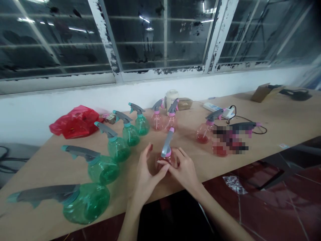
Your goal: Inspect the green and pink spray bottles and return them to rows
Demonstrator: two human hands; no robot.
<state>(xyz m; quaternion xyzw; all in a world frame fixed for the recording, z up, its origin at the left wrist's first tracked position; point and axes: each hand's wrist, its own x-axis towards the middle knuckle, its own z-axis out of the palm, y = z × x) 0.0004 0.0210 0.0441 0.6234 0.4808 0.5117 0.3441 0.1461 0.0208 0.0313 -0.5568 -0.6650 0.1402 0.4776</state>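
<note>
In front of me at the table's near edge stands a pink spray bottle (166, 153) with a grey trigger head and a pink collar. My right hand (184, 167) curls round its right side, thumb across the front. My left hand (148, 169) is cupped at the left, open, fingers apart from the bottle and thumb reaching to its front; whether that thumb touches the bottle is unclear. Two more pink spray bottles, a left one (156, 121) and a right one (171, 122), stand behind it. To the left, several green spray bottles (102, 169) form a slanting row.
More pink spray bottles (203, 134) stand at the right, one partly pixelated. A red plastic bag (77, 122) lies at the back left. Along the wall are a white cup (172, 97), a brown packet (185, 103), a power strip (218, 110) with a cable, and a cardboard box (263, 93).
</note>
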